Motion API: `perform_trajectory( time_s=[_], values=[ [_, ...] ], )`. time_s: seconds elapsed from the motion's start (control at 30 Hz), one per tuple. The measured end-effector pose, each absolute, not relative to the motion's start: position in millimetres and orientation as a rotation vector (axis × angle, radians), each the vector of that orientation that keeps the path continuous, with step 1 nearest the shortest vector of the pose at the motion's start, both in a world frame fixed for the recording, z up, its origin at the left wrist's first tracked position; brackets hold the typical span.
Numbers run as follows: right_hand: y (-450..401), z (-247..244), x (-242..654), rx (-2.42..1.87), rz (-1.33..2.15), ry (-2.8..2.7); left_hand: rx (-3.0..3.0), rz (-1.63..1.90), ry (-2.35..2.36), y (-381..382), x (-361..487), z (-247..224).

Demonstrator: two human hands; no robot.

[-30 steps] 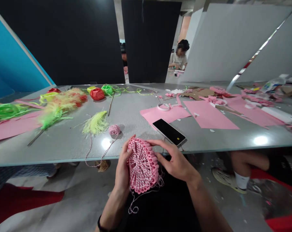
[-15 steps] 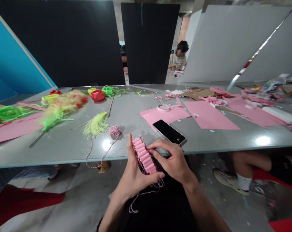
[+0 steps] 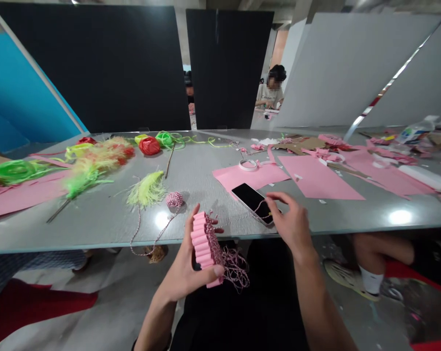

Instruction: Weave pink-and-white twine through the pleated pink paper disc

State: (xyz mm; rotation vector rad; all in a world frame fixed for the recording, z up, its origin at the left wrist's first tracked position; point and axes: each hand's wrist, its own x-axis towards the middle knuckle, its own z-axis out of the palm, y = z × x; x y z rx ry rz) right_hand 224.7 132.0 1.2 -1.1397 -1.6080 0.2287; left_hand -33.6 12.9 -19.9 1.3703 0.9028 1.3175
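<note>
My left hand is closed around a ridged pink block of side-by-side paper rolls, just in front of the table edge. Red-and-white string covers the block's right side and hangs from it in tangled loops. Over the phone, my right hand is closed in a pinch on a thin strand of that string. A small ball of the string lies on the table to the left, and a strand from it droops over the edge.
A yellow-green tassel and a stick lie left of centre. Farther back are red raffia and green raffia. Pink sheets and a tape roll lie to the right. Another person sits beyond the dark panels.
My right hand has moved away from the pink block to the right, drawing out a strand of string. My left hand has tilted the block so its string-covered side shows.
</note>
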Motion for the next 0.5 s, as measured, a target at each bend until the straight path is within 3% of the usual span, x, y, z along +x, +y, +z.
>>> perform_trajectory(
  time_s=[0.23, 0.37, 0.5],
  values=[
    [73.2, 19.4, 173.9, -0.621, 0.604, -2.047, 1.424, 1.273, 0.963, 11.7, -21.9, -21.4],
    [73.1, 26.6, 179.4, -0.708, 0.611, -2.074, 1.443, 1.258, 0.940, 11.1, -18.0, -22.7],
    [87.4, 29.0, 233.6, -0.941, 0.406, -1.929, 1.393, 1.256, 0.882, 10.5, -22.8, -22.5]
  ],
)
